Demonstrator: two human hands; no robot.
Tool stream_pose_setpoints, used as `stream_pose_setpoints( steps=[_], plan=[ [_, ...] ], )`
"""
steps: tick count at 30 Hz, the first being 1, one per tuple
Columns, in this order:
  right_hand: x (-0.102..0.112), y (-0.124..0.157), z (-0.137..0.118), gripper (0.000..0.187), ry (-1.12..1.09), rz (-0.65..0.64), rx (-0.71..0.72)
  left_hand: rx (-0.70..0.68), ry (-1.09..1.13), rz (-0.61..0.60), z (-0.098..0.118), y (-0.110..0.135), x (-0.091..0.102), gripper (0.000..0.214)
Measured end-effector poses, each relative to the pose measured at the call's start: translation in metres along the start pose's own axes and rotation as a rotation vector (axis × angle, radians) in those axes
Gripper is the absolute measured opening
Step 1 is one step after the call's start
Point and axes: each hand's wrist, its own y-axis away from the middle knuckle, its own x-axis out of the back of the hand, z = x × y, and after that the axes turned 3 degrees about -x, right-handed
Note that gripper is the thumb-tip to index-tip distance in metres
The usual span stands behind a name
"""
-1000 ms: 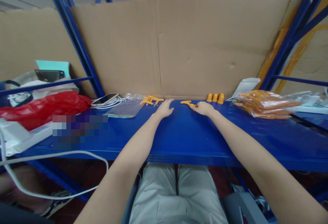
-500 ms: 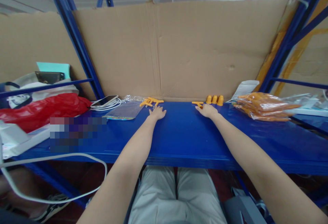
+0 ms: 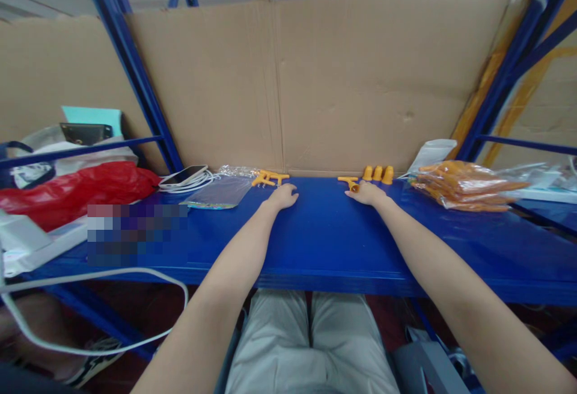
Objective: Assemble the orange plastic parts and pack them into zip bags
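Note:
Toward the back of the blue shelf [image 3: 324,231], my left hand [image 3: 283,195] has its fingers curled; whatever they hold, if anything, is too small or hidden to name. Just behind it lie orange pistol-shaped plastic pieces [image 3: 269,178], partly covered by the hand. On the right, my right hand [image 3: 367,193] grips a small orange hollow cup [image 3: 354,189], its dark opening facing me. Another orange T-shaped piece [image 3: 347,179] sits right behind that cup. Beyond my right hand stand three orange caps [image 3: 377,174] in a row.
Clear plastic bags of orange parts [image 3: 460,186] lie at the right. Left of my hands are a flat clear bag [image 3: 220,192], a phone [image 3: 189,175] on a coiled white cable, and a red bag [image 3: 90,189]. A cardboard sheet [image 3: 360,81] closes off the back.
My left hand has shifted slightly right, away from the orange pieces, its fingers now curled. The orange cup in my right hand has come into view with its opening toward me.

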Motion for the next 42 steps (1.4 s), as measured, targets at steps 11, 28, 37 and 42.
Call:
stream_pose_setpoints(
  steps=[11,28,37,42],
  plan=[
    [0.013,0.020,-0.022,0.056,0.037,0.148,0.076,0.379,-0.020,0.096,-0.006,0.009,0.007,0.043],
    [0.003,0.016,-0.028,0.047,0.012,0.169,0.267,0.249,-0.057,0.074,-0.015,0.006,-0.001,0.053],
    [0.001,0.013,-0.026,0.053,0.008,0.149,0.301,0.330,-0.106,0.155,-0.019,0.003,0.002,0.033],
    [0.000,0.012,-0.025,0.054,0.002,0.140,0.308,0.345,-0.089,0.210,-0.023,0.001,0.001,0.029]
  ],
)
